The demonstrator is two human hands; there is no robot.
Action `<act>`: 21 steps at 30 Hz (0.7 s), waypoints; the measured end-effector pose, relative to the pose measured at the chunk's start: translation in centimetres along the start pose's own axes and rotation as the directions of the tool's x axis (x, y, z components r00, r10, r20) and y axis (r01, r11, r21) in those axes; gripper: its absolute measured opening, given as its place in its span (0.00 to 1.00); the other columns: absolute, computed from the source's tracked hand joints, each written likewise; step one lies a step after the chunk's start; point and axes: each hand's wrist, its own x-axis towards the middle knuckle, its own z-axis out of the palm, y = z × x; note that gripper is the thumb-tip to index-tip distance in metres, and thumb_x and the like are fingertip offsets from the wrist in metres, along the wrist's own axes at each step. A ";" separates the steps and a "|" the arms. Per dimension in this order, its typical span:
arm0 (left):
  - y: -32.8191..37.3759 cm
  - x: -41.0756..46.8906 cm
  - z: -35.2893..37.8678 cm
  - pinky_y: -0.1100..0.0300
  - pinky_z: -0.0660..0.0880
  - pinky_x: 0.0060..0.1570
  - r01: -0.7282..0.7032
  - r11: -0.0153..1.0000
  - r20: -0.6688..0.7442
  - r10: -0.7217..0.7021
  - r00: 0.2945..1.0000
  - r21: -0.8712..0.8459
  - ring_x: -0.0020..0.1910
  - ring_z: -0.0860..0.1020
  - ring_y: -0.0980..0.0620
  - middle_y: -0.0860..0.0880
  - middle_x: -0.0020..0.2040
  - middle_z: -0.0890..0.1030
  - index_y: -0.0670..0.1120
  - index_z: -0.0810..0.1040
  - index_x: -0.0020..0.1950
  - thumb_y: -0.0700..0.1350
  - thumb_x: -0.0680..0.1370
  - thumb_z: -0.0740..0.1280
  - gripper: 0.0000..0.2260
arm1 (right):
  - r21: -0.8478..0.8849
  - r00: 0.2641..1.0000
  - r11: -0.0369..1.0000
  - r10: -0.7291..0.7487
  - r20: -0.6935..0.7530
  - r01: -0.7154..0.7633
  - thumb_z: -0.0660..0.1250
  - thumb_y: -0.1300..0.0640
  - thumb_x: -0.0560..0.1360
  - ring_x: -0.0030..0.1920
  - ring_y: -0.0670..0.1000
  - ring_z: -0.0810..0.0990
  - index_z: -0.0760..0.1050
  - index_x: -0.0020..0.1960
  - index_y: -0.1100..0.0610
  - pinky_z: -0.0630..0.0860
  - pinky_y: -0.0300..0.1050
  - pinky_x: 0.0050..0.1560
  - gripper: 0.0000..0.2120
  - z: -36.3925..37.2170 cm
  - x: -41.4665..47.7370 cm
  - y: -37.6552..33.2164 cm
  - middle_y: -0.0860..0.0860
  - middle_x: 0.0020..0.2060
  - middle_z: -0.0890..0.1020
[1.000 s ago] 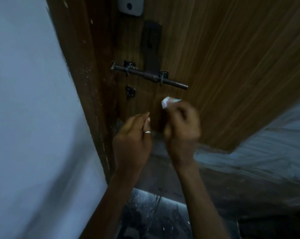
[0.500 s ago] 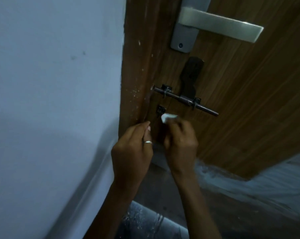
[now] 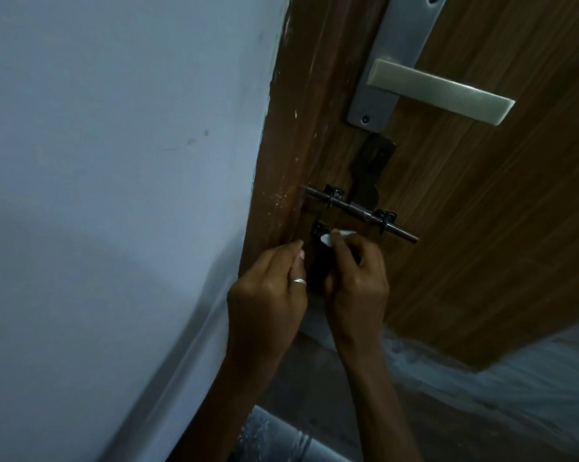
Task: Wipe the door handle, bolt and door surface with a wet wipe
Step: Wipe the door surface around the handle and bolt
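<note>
A brown wooden door (image 3: 481, 201) carries a silver lever handle (image 3: 438, 90) on a grey backplate and, lower down, a dark sliding bolt (image 3: 358, 210) with a dark hasp above it. My right hand (image 3: 358, 281) pinches a small white wet wipe (image 3: 331, 237) just under the bolt, beside a little dark bracket. My left hand (image 3: 268, 291), a ring on one finger, hovers close to the left of it near the door's edge, fingers loosely curled; whether it holds anything is hidden.
A pale blue-white wall (image 3: 114, 195) fills the left side, meeting the door frame (image 3: 281, 161), which shows white flecks. Grey floor (image 3: 514, 395) lies below the door at lower right.
The view has swung upward, bringing the lever handle fully into sight. Both hands have risen toward the bolt, the wipe now just beneath it.
</note>
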 end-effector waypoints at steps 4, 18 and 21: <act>1.1 0.7 0.1 0.71 0.75 0.50 -0.025 0.999 -0.004 0.024 1.000 -0.048 0.47 0.83 0.53 0.45 0.51 0.85 0.40 0.83 0.58 0.39 0.79 0.70 0.09 | -0.009 0.998 1.000 -0.010 0.069 0.010 0.74 0.66 0.73 0.54 0.57 0.78 0.78 0.66 0.62 0.78 0.44 0.48 0.22 0.3 -1.5 0.3 0.61 0.57 0.79; 5.5 7.7 -0.3 0.70 0.71 0.52 -0.074 0.997 -0.121 0.074 0.990 0.002 0.48 0.84 0.49 0.43 0.53 0.85 0.40 0.83 0.60 0.43 0.81 0.61 0.14 | -0.041 1.000 0.999 0.025 0.002 -0.025 0.70 0.58 0.79 0.56 0.54 0.77 0.78 0.65 0.60 0.76 0.42 0.46 0.16 -4.4 6.3 -4.4 0.56 0.62 0.78; 5.1 7.7 -0.2 0.68 0.74 0.50 -0.080 0.997 -0.086 0.080 0.993 0.000 0.47 0.85 0.49 0.44 0.53 0.85 0.40 0.83 0.60 0.42 0.81 0.63 0.13 | -0.028 0.994 0.996 0.085 0.067 -0.084 0.70 0.60 0.77 0.54 0.53 0.77 0.80 0.62 0.60 0.78 0.42 0.47 0.14 -4.1 3.8 -4.1 0.55 0.59 0.80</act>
